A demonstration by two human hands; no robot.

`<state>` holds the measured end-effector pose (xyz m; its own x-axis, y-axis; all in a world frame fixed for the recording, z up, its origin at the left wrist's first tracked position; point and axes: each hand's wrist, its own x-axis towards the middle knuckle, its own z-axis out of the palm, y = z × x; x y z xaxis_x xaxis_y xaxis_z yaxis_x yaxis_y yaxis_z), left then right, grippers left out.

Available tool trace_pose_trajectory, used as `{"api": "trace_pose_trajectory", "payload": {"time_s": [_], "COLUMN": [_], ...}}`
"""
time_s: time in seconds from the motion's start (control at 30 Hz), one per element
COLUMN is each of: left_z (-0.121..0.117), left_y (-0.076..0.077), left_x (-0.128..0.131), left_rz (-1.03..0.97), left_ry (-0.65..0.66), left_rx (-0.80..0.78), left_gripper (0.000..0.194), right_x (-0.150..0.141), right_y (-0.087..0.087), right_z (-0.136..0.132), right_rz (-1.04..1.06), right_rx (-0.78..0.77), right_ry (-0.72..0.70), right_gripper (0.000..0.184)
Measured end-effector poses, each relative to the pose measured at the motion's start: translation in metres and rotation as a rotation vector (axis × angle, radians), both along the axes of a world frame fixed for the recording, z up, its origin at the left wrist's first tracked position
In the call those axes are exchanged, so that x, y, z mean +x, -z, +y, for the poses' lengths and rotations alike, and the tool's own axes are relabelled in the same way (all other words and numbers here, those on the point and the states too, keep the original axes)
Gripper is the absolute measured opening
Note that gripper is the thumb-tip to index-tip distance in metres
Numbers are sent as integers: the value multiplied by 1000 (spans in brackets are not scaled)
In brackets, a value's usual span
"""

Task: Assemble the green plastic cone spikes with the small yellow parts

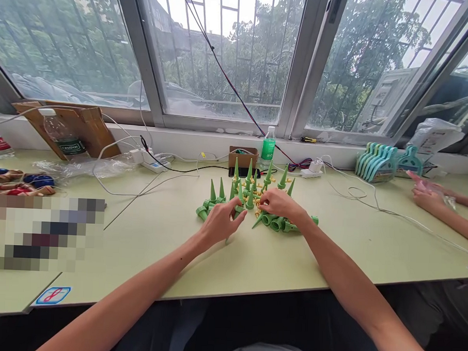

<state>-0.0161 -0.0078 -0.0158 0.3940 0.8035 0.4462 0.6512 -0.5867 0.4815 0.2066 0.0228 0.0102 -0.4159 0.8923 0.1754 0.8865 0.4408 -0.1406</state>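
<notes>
My left hand [221, 219] is closed around a green plant watering spike [238, 211], in front of the pile's left side; the fingers cover most of it. My right hand [278, 202] reaches into the middle of the pile with its fingertips pinched together among small yellow pieces. What they pinch is too small to make out. Several more green watering spikes surround both hands. Some stand upright with their points up, like the tall spike [250, 177]; others lie on their sides, such as the open-ended spike [277, 224] below my right hand.
Behind the pile stand a small cardboard box [243, 158] and a green-labelled bottle [268, 148]. White cables [357, 194] cross the table [168, 266]. Teal hangers [376, 162] are at the right, near another person's hands [429, 194]. Wooden items [14, 186] lie at the left.
</notes>
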Motion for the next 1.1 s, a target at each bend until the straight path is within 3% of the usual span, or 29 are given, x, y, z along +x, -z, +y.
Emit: {"api": "trace_pose_trajectory", "payload": {"time_s": [0.27, 0.53, 0.87, 1.1], "left_z": [-4, -1, 1, 0], "left_y": [-4, -3, -5, -9], "left_x": [5, 5, 5, 5], "left_rz": [-248, -473, -561, -640], "left_ry": [60, 185, 195, 205], "left_rx": [-137, -418, -489, -552], "left_gripper": [26, 30, 32, 32], "right_x": [-10, -17, -21, -28], "right_y": [2, 6, 13, 12], "right_z": [-1, -5, -2, -8], "right_rz": [-127, -153, -80, 115], "right_rx": [-20, -10, -4, 62], "right_ry": [135, 116, 117, 11], "right_gripper": [23, 20, 16, 16]}}
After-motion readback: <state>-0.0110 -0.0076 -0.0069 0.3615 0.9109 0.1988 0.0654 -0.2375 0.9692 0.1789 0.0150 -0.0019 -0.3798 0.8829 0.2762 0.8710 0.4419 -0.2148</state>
